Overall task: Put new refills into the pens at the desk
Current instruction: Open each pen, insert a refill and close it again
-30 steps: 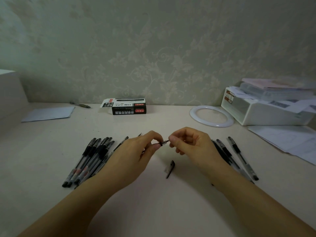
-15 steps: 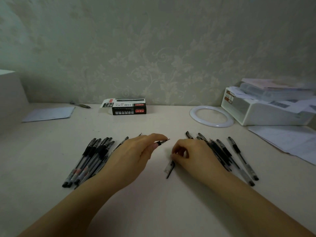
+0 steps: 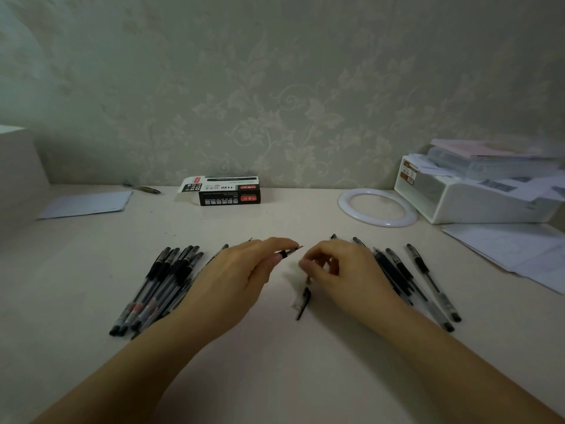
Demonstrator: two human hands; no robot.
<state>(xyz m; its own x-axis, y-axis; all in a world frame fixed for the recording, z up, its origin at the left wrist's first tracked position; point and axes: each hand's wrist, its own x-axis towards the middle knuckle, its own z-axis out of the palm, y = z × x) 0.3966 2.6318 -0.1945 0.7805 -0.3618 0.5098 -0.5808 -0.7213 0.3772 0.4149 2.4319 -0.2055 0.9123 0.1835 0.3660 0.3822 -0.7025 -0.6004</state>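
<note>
Two hands: my left hand pinches the pen; my right hand, fingers curled, should pinch the cap at six o'clock squarely.

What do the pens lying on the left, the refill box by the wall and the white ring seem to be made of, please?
Pens on the left: clear glossy plastic barrels, as the refills show through, with black, apparently rubbery grips. Refill box: printed cardboard, judging by its folded open flap. White ring: smooth, probably plastic; its even sheen leaves that open.
</note>
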